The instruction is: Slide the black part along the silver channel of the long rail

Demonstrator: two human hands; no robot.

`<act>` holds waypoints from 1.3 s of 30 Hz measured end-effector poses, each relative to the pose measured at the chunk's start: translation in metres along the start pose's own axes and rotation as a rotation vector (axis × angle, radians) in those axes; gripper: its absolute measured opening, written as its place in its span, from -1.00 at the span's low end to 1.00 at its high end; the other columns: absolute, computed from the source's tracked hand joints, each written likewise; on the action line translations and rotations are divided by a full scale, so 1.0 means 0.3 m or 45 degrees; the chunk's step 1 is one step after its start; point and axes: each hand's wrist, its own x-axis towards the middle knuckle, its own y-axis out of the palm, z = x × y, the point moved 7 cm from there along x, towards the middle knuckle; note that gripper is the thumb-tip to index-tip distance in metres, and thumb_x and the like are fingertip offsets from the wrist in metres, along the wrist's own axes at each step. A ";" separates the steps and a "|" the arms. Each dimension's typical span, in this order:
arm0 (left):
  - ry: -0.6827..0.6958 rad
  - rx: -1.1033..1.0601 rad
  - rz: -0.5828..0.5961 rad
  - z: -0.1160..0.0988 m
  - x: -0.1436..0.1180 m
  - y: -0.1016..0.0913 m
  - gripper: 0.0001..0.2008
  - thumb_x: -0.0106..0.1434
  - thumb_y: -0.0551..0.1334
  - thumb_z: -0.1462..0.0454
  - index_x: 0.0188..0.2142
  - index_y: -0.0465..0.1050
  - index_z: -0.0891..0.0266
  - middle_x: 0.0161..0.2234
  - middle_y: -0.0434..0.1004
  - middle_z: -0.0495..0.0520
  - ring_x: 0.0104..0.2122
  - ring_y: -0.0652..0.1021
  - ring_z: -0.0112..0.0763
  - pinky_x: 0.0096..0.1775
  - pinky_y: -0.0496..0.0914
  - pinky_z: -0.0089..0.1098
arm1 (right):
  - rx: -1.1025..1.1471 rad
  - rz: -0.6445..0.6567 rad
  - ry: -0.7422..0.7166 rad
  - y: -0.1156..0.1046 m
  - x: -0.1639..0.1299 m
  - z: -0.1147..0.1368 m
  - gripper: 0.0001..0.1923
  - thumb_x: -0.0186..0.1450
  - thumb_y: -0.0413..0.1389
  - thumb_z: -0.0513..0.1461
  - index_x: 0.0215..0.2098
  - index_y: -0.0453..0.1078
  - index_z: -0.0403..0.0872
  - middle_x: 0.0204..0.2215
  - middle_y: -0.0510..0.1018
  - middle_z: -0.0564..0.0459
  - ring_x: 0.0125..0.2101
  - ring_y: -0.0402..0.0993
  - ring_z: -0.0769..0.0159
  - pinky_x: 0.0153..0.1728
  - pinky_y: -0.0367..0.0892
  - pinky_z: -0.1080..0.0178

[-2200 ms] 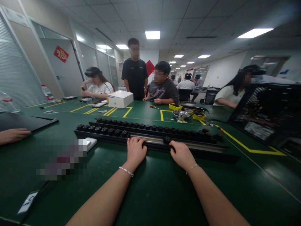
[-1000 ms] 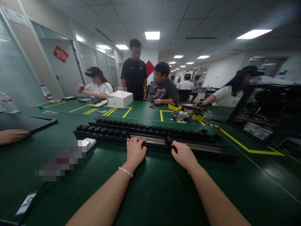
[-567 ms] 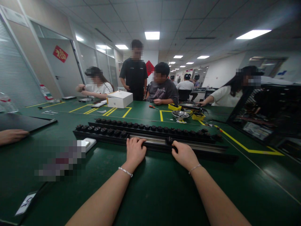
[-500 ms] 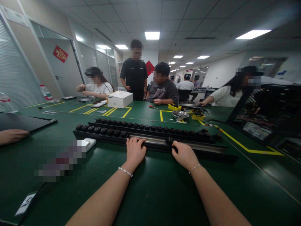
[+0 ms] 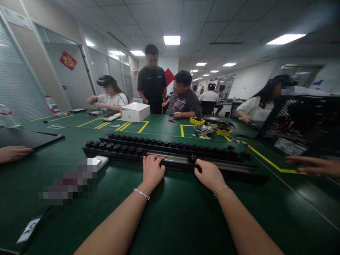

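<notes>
A long black rail (image 5: 174,158) with a shiny inner channel lies across the table in front of me. Several round black socket-like modules (image 5: 117,147) sit in its left part. My left hand (image 5: 153,173) is closed over the near edge of this rail, right of those modules. With thumb and fingers, my right hand (image 5: 209,175) pinches a single black module (image 5: 192,158) standing in the channel; the fingertips are partly hidden. Behind it lies a second black rail lined with similar modules (image 5: 166,143).
The green table (image 5: 180,219) has yellow tape lines. A white power strip (image 5: 102,162) lies left, a white box (image 5: 135,112) and metal bowl (image 5: 203,129) farther back. An open computer case (image 5: 297,124) stands right. Other people's hands (image 5: 16,154) reach in from left and right.
My hands and the rails stay in place. Another person's hand has come in at the right edge. The person across on the right has shifted an arm, and the standing person has moved slightly.
</notes>
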 end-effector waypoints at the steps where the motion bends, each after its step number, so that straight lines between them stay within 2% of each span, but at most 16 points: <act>1: 0.001 -0.001 -0.001 0.000 0.000 0.000 -0.65 0.12 0.13 0.33 -0.11 0.50 0.03 -0.17 0.43 0.07 -0.02 0.37 -0.20 0.22 -0.03 0.01 | -0.003 -0.003 -0.002 0.000 0.000 -0.001 -0.82 0.24 -0.07 -0.22 -0.27 0.35 -0.02 -0.34 0.54 0.04 -0.32 0.41 0.30 -0.30 0.13 0.27; 25: -0.015 -0.001 0.029 0.001 0.000 0.002 -0.65 0.13 0.13 0.32 -0.10 0.49 0.03 -0.15 0.44 0.05 0.00 0.36 -0.22 0.24 -0.08 -0.01 | -0.028 0.022 0.020 -0.022 -0.005 -0.010 -0.82 0.24 -0.05 -0.18 -0.29 0.37 -0.02 -0.37 0.52 0.05 -0.33 0.38 0.30 -0.31 0.14 0.26; 29: -0.014 0.006 0.028 -0.002 0.000 0.000 -0.66 0.13 0.13 0.32 -0.11 0.49 0.04 -0.15 0.44 0.06 0.00 0.36 -0.21 0.23 -0.06 0.00 | 0.093 -0.078 0.044 -0.014 -0.009 -0.029 -0.82 0.23 -0.04 -0.16 -0.32 0.37 -0.02 -0.34 0.50 0.04 -0.27 0.37 0.28 -0.26 0.15 0.26; 33: -0.023 -0.006 0.027 -0.004 0.000 -0.001 -0.66 0.13 0.13 0.32 -0.11 0.49 0.04 -0.16 0.44 0.05 0.00 0.36 -0.22 0.24 -0.09 -0.01 | 0.251 -0.299 0.185 -0.013 -0.006 -0.046 -0.77 0.23 -0.03 -0.09 -0.34 0.34 -0.05 -0.29 0.48 -0.01 -0.23 0.35 0.25 -0.20 0.17 0.25; 36: -0.033 -0.019 0.028 -0.004 0.001 -0.001 -0.67 0.13 0.13 0.32 -0.13 0.50 0.05 -0.16 0.44 0.06 0.01 0.35 -0.21 0.24 -0.09 0.00 | 0.262 -0.434 0.370 -0.010 0.004 -0.046 -0.62 0.20 0.00 0.00 -0.18 0.33 -0.10 -0.23 0.48 -0.09 -0.17 0.35 0.16 -0.13 0.16 0.17; 39: -0.041 -0.021 0.030 -0.005 0.001 0.000 -0.67 0.12 0.13 0.33 -0.14 0.50 0.04 -0.15 0.44 0.06 0.01 0.35 -0.21 0.24 -0.08 0.00 | 0.216 -0.422 0.454 0.004 0.023 -0.029 -0.53 0.21 -0.02 0.03 -0.04 0.31 -0.09 -0.15 0.50 -0.12 -0.09 0.33 0.10 0.00 0.04 0.04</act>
